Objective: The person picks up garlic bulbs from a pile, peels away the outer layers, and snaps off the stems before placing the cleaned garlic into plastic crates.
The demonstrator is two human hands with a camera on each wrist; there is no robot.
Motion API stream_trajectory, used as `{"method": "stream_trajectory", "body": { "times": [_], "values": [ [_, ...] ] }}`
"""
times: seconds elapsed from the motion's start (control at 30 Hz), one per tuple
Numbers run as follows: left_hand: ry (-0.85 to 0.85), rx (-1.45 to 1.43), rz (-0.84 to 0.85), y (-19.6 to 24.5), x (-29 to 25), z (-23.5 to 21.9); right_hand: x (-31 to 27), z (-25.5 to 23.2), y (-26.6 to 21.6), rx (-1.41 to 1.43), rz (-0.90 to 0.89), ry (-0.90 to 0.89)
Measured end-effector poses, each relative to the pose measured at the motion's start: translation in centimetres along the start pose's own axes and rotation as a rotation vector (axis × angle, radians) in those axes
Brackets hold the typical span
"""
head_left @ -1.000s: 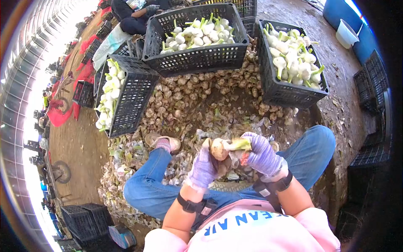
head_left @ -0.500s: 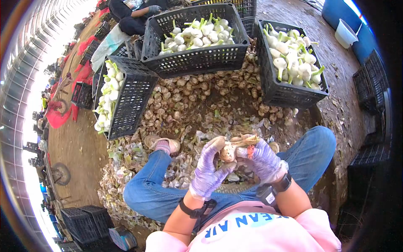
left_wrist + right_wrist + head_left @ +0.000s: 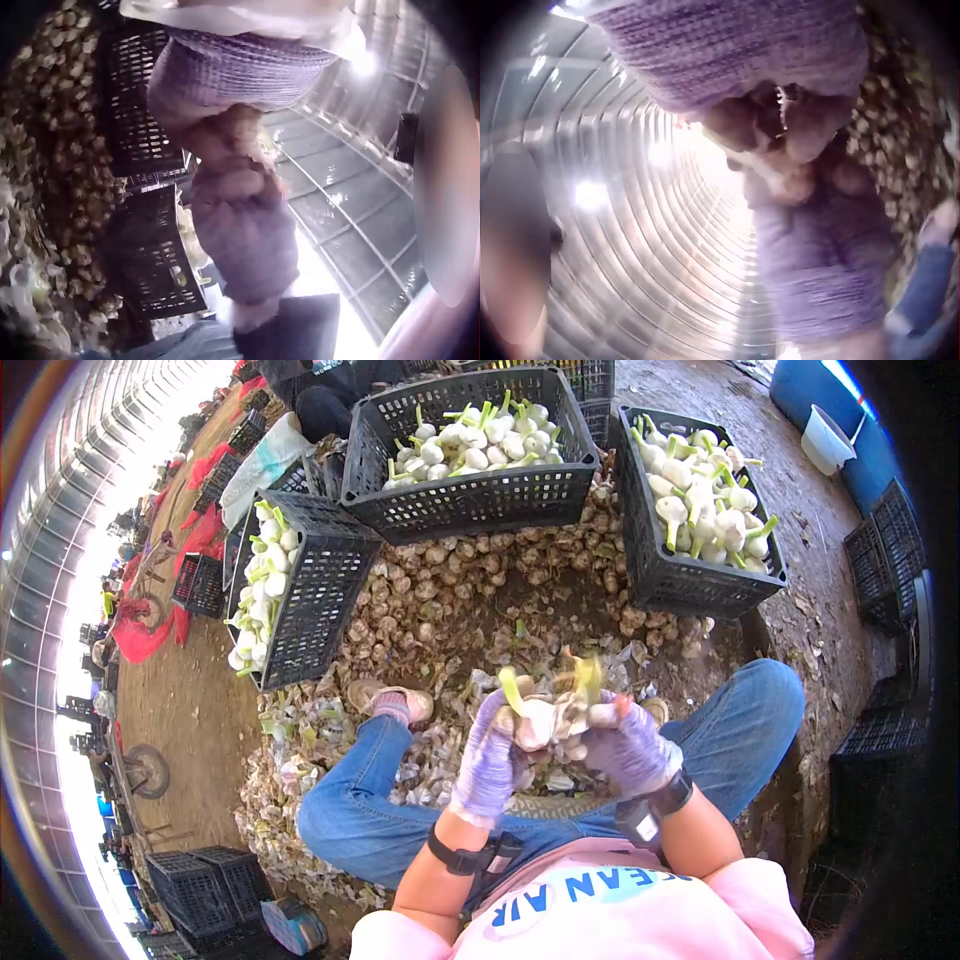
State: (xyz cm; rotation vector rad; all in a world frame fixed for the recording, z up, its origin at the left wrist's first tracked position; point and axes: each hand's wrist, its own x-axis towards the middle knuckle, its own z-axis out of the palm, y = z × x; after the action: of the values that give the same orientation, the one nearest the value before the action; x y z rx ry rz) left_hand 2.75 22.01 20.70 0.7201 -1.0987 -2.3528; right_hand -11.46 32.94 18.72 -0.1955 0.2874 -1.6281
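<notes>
Garlic bulb [image 3: 536, 724] held in the near middle of the scene, between left hand [image 3: 485, 760] and right hand [image 3: 635, 748], with brown garlic [image 3: 390, 625] heaped on the ground farther off. Looked brown and dirty half a second ago, with a dry stalk pointing right; now shows a smooth white face in the head view, with a pale green stalk [image 3: 511, 686] leaning away on the left and yellow-brown loose skin [image 3: 583, 678], blurred, just to the right. By judgement, peeled over much of the surface, and so close in look to the white garlic [image 3: 475, 450] filling the far crate [image 3: 470, 510], the left crate [image 3: 322, 595] and the right crate [image 3: 690, 588]; probably not yet clear of the last skin on the right side. Left fingers curled round the left side of the bulb, with no gap to speak of; right fingers bent and close together, seemingly pinching the loose skin. Visible only from the right wrist: a ragged pale edge [image 3: 782, 109] among the right fingers. From the left wrist, only dim, blurred shapes between both hands, with no telling bulb from skin.
</notes>
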Motion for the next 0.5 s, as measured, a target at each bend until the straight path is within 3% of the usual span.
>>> {"method": "stream_trajectory", "body": {
  "times": [0.03,0.13,0.2,0.27,0.37,0.43,0.5],
  "values": [
    [-0.009,-0.045,-0.018,0.0,0.1,-0.1,-0.1,-0.4,0.7,0.001,-0.070,0.105],
    [-0.041,-0.009,0.025,-0.8,0.4,-0.8,0.3,0.6,0.8,-0.141,-0.131,0.160],
    [-0.065,0.074,0.083,-0.6,0.3,-0.6,0.5,1.2,0.3,-0.125,-0.109,0.119],
    [0.050,0.108,0.019,0.6,0.1,0.6,0.5,1.8,0.1,-0.114,-0.089,0.077],
    [0.020,0.029,0.085,0.2,0.1,0.0,1.2,2.2,0.3,0.050,-0.299,0.282],
    [-0.051,-0.003,0.120,0.4,-0.1,0.1,1.5,1.5,-0.7,-0.074,-0.383,0.447],
    [0.005,0.096,0.168,0.1,0.1,0.1,1.6,1.6,-0.9,-0.186,-0.416,0.493]
  ]
}}
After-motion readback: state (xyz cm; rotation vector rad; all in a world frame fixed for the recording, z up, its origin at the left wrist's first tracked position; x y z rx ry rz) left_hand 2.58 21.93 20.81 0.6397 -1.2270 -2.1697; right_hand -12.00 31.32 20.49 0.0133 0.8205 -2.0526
